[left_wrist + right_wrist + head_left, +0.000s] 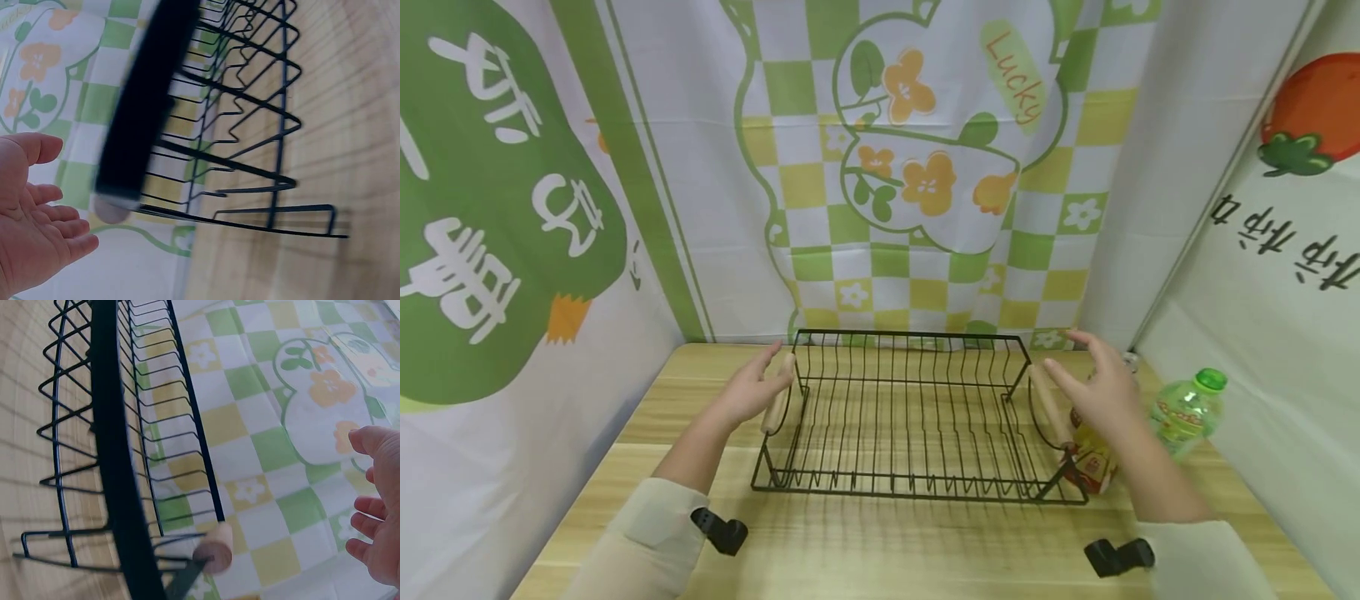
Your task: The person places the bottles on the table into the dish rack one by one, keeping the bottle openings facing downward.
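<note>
A black wire dish rack (917, 495) stands on the wooden table, with a pale wooden handle at each end. My left hand (751, 392) is beside the left handle (778, 398); in the left wrist view that hand (34, 225) has its fingers spread loosely, apart from the rack. Just outside the right handle (1049, 404) hovers my right hand (1108, 387), its thumb and forefinger extended. The right wrist view shows this hand (381, 500) holding nothing, with a gap between it and the rack. Both palms face inward.
Right of the rack is a red and yellow packet (1093, 465), partly hidden by my right hand and the rack. A clear bottle (1187, 412) with a green cap and greenish contents stands farther right. Printed cloths (805, 183) hang behind and beside the table (850, 550).
</note>
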A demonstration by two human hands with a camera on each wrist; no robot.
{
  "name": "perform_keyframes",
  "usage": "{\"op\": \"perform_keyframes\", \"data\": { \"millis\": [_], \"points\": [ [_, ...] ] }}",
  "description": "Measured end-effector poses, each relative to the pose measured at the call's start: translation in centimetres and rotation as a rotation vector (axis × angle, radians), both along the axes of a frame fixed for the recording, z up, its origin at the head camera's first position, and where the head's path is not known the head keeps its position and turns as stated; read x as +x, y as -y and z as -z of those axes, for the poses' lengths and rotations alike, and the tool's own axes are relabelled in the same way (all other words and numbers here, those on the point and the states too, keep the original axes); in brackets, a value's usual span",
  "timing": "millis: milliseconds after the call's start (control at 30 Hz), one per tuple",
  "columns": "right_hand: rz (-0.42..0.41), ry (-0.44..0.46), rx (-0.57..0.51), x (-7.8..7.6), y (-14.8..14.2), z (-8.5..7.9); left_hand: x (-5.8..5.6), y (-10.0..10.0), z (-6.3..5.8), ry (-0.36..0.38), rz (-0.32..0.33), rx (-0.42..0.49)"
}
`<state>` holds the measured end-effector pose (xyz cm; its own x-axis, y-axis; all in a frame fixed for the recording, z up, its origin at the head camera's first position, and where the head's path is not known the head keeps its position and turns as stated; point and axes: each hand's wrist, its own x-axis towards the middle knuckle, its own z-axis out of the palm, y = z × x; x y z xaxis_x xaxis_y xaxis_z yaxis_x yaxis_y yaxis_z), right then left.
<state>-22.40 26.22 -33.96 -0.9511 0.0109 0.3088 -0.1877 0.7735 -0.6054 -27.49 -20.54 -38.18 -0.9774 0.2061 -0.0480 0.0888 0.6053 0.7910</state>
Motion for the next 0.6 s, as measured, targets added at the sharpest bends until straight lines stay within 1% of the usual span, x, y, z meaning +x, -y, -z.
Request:
{"op": "perform_keyframes", "data": {
  "millis": [167, 367, 533, 600],
  "points": [
    [0.049, -0.03, 0.002, 1.4, -1.6, 0.6, 0.5, 0.1, 1.5, 0.026, -0.021, 0.088],
    [0.096, -0.114, -0.059, 2.7, -3.0, 1.9, 1.0, 0.0, 3.3, 0.044, -0.042, 0.189],
    [0.16, -0.113, -0.078, 3.5, -4.0, 3.3, 1.3, -0.6, 4.2, 0.043, -0.063, 0.254],
    [0.178, -0.086, -0.091, 3.8, -4.4, 4.0, 1.3, -0.9, 4.5, 0.036, -0.07, 0.269]
  ]
}}
